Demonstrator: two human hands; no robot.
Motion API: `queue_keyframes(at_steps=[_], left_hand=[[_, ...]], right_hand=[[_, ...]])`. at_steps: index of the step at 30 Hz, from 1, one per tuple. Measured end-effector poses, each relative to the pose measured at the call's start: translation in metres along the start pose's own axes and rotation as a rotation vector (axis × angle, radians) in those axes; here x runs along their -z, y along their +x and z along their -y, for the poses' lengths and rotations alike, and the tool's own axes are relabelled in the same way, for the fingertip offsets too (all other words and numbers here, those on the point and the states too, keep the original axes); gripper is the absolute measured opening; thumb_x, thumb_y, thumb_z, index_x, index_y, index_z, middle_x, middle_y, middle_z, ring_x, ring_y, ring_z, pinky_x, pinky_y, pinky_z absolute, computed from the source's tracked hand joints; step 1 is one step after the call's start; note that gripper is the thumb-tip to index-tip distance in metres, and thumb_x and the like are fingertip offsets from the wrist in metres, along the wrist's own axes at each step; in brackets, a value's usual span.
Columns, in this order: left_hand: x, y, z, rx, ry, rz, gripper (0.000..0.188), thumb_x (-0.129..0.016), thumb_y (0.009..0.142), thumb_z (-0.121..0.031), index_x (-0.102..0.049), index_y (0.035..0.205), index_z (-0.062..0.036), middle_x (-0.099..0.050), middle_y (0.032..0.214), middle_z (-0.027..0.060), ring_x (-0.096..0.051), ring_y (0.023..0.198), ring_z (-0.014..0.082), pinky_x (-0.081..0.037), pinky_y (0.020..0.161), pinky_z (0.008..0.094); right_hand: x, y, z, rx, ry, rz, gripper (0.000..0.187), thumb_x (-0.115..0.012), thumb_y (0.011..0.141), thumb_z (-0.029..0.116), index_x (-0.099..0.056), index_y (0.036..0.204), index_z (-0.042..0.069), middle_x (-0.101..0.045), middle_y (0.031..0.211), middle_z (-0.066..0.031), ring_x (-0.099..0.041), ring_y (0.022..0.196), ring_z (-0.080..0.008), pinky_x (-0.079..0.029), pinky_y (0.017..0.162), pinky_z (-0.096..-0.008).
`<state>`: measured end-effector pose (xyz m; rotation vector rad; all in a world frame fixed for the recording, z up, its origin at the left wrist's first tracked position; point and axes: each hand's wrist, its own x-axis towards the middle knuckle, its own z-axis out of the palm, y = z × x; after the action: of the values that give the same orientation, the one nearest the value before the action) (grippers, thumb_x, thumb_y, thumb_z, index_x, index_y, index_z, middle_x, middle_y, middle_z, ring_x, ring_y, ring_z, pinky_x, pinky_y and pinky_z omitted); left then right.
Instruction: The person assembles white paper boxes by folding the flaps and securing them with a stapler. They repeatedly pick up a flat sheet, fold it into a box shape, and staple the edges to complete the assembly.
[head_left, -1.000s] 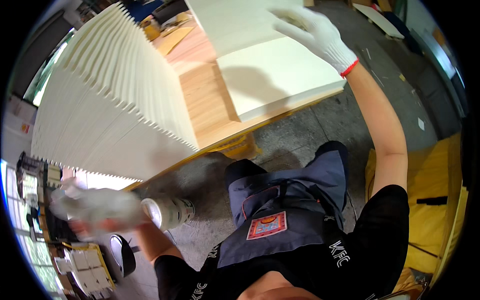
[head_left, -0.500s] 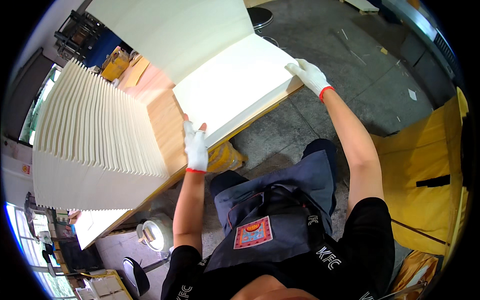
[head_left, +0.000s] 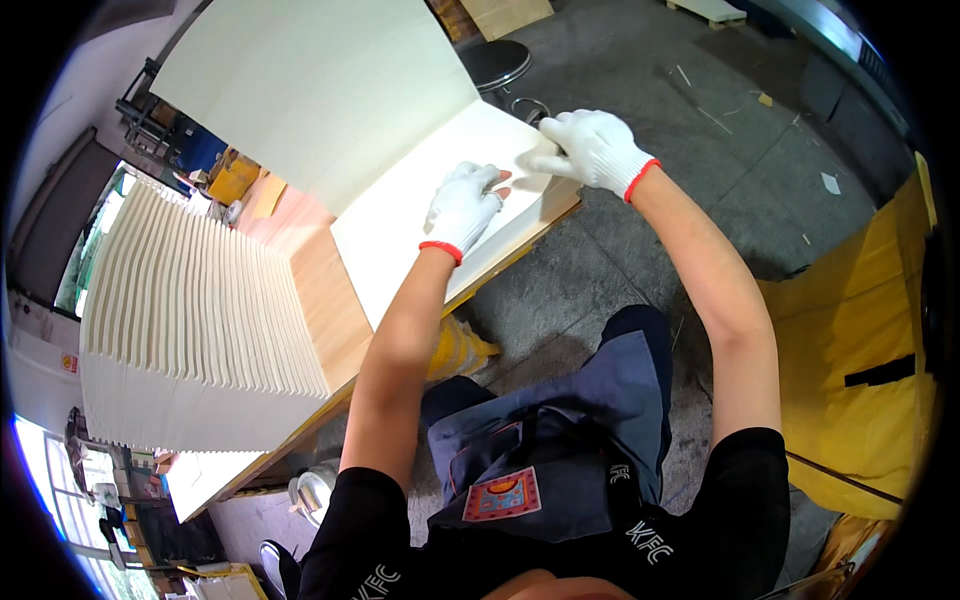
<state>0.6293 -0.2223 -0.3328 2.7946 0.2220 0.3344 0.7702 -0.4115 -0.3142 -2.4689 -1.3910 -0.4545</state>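
A thick stack of white sheets (head_left: 375, 265) lies near the table edge in front of me. My left hand (head_left: 465, 208), in a white knit glove with a red cuff and bare fingertips, rests over its top with the fingers spread. My right hand (head_left: 592, 150), gloved the same way, is at the stack's right end, thumb and forefinger apart over the corner; I see nothing held in it. Behind the stack a large off-white sheet (head_left: 325, 95) rises from the far edge. Left of it stands a tall fanned pile of white boards or folded sheets (head_left: 205, 320).
The wooden table (head_left: 325, 290) shows between stack and pile. A yellow box (head_left: 235, 178) sits at its far end. A round black stool (head_left: 497, 64) is beyond the stack, and a large yellow cloth container (head_left: 850, 370) stands at my right. Scraps lie on the grey floor (head_left: 690, 150).
My left hand has moved from the stack's left edge rightward onto its top. My right hand has shifted slightly left and up, its fingers changing pose at the corner. The view has tilted a little.
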Motion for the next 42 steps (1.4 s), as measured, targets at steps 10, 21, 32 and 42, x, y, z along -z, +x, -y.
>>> queue_keyframes(at_steps=[10, 21, 32, 42], left_hand=[[-0.026, 0.018, -0.002, -0.062, -0.472, -0.045, 0.028, -0.057, 0.093, -0.006, -0.070, 0.117, -0.0062, -0.068, 0.104, 0.0100, -0.064, 0.100, 0.0207, -0.049, 0.089, 0.0323], [-0.029, 0.021, 0.001, -0.009, -0.581, 0.032, 0.041, -0.076, 0.087, -0.013, -0.064, 0.125, -0.0039, -0.067, 0.115, 0.0092, -0.062, 0.108, 0.0167, -0.048, 0.095, 0.0299], [-0.021, 0.013, -0.012, -0.064, -0.697, -0.068, 0.035, -0.065, 0.094, -0.017, -0.064, 0.127, -0.0052, -0.066, 0.105, 0.0072, -0.059, 0.099, 0.0148, -0.046, 0.091, 0.0277], [-0.025, 0.013, -0.010, -0.030, -0.544, -0.004, 0.039, -0.075, 0.087, -0.015, -0.065, 0.124, -0.0059, -0.061, 0.090, 0.0011, -0.054, 0.085, 0.0102, -0.045, 0.079, 0.0259]], right_hand=[[-0.037, -0.009, 0.003, -0.526, 0.900, 0.019, 0.057, -0.047, 0.097, 0.059, -0.063, 0.097, 0.004, -0.066, 0.089, -0.0171, -0.064, 0.088, -0.0326, -0.047, 0.084, -0.0386], [-0.054, -0.016, 0.009, -0.429, 0.913, -0.191, 0.048, -0.041, 0.101, 0.049, -0.059, 0.099, 0.005, -0.064, 0.091, -0.0205, -0.062, 0.092, -0.0400, -0.045, 0.080, -0.0457], [-0.061, -0.017, 0.007, -0.439, 0.831, -0.187, 0.053, -0.039, 0.101, 0.055, -0.059, 0.102, 0.006, -0.065, 0.090, -0.0221, -0.062, 0.093, -0.0429, -0.046, 0.080, -0.0485], [-0.067, -0.016, 0.008, -0.441, 0.837, -0.232, 0.052, -0.039, 0.100, 0.054, -0.060, 0.105, 0.007, -0.067, 0.096, -0.0225, -0.063, 0.095, -0.0427, -0.047, 0.081, -0.0493]])
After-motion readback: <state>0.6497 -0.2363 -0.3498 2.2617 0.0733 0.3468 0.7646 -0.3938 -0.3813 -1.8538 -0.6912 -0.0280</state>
